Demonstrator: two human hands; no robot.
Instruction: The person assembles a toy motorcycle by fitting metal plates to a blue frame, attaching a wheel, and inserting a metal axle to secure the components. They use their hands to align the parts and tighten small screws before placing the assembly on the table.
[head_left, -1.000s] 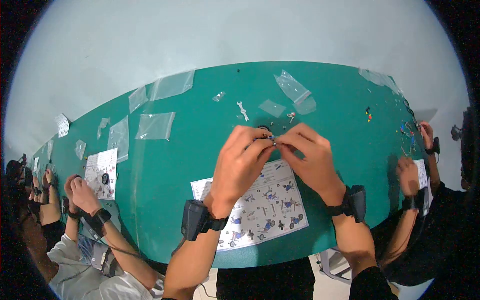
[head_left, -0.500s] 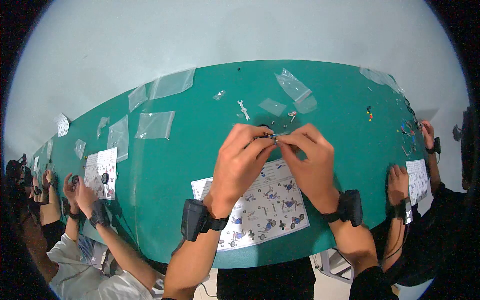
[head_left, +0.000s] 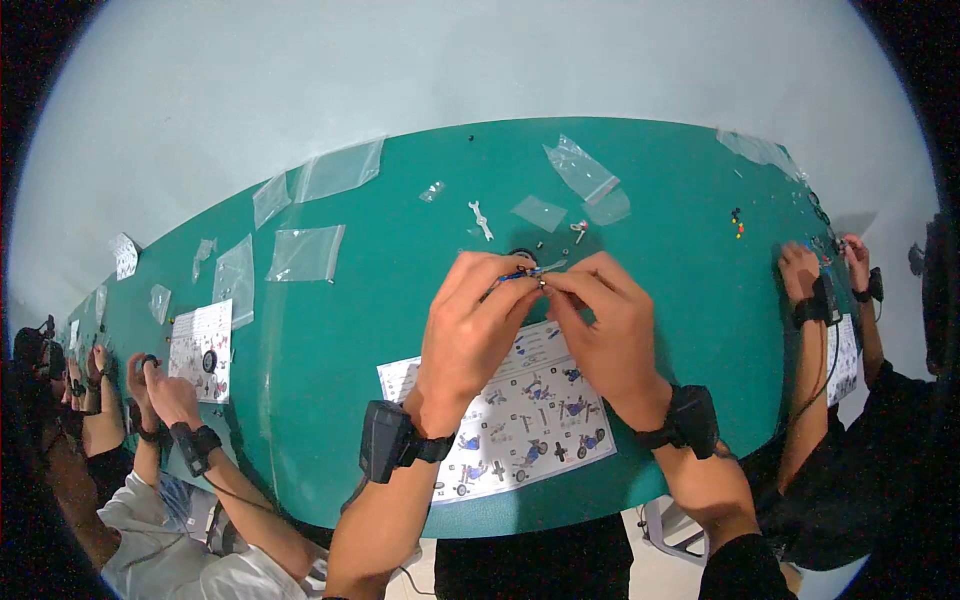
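My left hand (head_left: 465, 325) pinches a small blue-and-metal toy part (head_left: 515, 274) between thumb and fingers. My right hand (head_left: 610, 310) meets it fingertip to fingertip, closed at a tiny silver piece (head_left: 543, 284) on that part; the fingers cover most of it. Just beyond my fingertips a black ring-shaped part, perhaps a tyre (head_left: 521, 253), is half hidden. Farther out lie a small silver spanner (head_left: 481, 221) and some small metal parts (head_left: 579, 228). Beneath my hands rests a printed instruction sheet (head_left: 530, 430) with pictures of motorbike models.
Clear plastic bags (head_left: 305, 255) are spread over the green table (head_left: 340, 400), another bag (head_left: 580, 168) beyond my hands. To the left a person handles a dark part beside a sheet (head_left: 200, 345) bearing a black wheel (head_left: 209, 361). At right, a person's hands (head_left: 800, 270) work among small parts.
My hands stay together around the small part, with little shift. On the right, a person's hand has moved from beside their sheet up to the small parts.
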